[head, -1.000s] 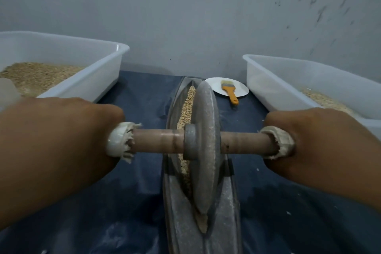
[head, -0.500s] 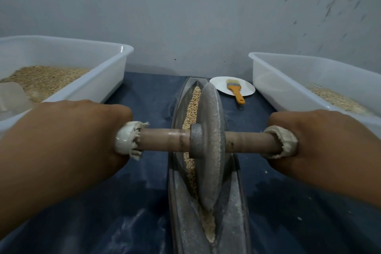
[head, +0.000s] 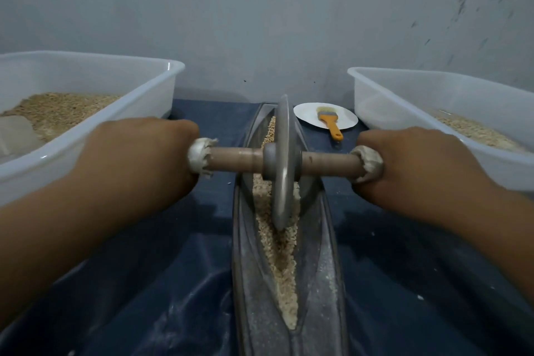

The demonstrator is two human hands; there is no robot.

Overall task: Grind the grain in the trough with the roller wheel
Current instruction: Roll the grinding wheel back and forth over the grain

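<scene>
— Trough (head: 326,263) and surroundings?
— It runs along the dark desk (head: 161,283); white tubs flank it, left tub (head: 86,136), right tub (head: 404,101).

— Roller wheel (head: 284,162)?
— Upright in the trough's far half, rim on the grain (head: 278,243).

— Hands?
— Left hand (head: 135,162) and right hand (head: 419,167) each grip an axle end, fingers curled round it.

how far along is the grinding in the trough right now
Partly done: the grain near the person looks crushed and pale. In hand: left hand and right hand grip the axle, with the roller wheel sitting in the trough. Left: whole kernels beyond the wheel.
</scene>
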